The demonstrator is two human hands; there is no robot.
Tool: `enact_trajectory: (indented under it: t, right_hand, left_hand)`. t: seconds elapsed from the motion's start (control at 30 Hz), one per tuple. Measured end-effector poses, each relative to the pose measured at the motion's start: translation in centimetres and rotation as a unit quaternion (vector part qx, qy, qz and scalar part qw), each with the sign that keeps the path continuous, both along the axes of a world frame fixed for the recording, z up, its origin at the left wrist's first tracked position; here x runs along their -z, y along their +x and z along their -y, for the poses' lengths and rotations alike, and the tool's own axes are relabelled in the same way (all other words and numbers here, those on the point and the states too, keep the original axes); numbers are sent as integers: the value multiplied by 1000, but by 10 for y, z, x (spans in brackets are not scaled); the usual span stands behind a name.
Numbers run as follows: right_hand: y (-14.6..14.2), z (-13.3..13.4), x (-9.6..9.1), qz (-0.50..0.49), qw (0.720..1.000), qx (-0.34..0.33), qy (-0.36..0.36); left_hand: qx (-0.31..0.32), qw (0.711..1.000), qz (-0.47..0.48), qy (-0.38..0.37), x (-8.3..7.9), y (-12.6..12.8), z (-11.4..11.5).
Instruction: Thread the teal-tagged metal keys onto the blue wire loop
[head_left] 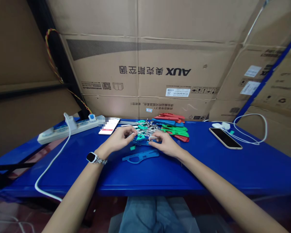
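My left hand [125, 137] is closed in a pinch at the left side of a pile of small parts; a thin, pale end shows at its fingertips, too small to name. Opposite it, my right hand [165, 144] has thumb and fingers closed around a small clear plastic part [155, 139]. Between and behind the hands lie thin metal tubes [128, 123] and teal plastic pieces [141, 137]. A blue lighter-shaped shell half [143, 156] lies flat in front of the hands. Near it is a small green piece [133, 148].
Red [169, 116], blue [165, 122] and green shells [176, 130] are stacked behind my right hand. A lit phone [109, 126] and a power strip [63, 128] are at left. A dark phone [225, 138] and white cable lie right. Cardboard [145, 55] walls the blue table [196, 168].
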State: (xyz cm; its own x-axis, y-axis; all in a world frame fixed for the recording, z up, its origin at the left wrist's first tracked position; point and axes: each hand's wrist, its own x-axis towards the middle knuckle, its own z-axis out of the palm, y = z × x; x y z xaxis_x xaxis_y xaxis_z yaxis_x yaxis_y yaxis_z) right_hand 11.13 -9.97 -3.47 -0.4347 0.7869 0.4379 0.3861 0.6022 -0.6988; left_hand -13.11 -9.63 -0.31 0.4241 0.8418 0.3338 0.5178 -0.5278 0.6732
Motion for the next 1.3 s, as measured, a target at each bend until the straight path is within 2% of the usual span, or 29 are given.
enact_trajectory:
  t: [0.33, 0.57, 0.63, 0.77, 0.83, 0.9, 0.97, 1.07, 1.3]
  right_hand:
    - [-3, 0, 8, -15, 998, -11, -56]
    - [-6, 5, 7, -10, 996, -15, -83]
    - [-7, 7, 8, 2, 996, -28, -84]
    - [-10, 10, 10, 36, 995, -42, -80]
    - [-11, 11, 12, 43, 995, -46, -77]
    - [-13, 12, 12, 40, 995, -54, -79]
    - [-14, 12, 12, 32, 994, -62, -86]
    - [-16, 13, 11, 20, 992, -64, -110]
    - [-17, 14, 10, -22, 985, -70, -156]
  left_hand:
    - [-5, 999, -40, 9, 8, -8, 8]
    - [18, 998, -50, 31, 10, -10, 9]
    - [8, 996, -66, 56, 11, -12, 13]
    - [-38, 974, -95, 201, 11, -13, 32]
    - [-20, 965, -105, 237, 13, -12, 44]
    - [10, 964, -125, 234, 18, -9, 52]
    - [14, 964, -154, 218, 24, -5, 56]
    - [-9, 956, -198, 216, 29, 1, 59]
    - [-63, 930, -244, 266, 28, 18, 70]
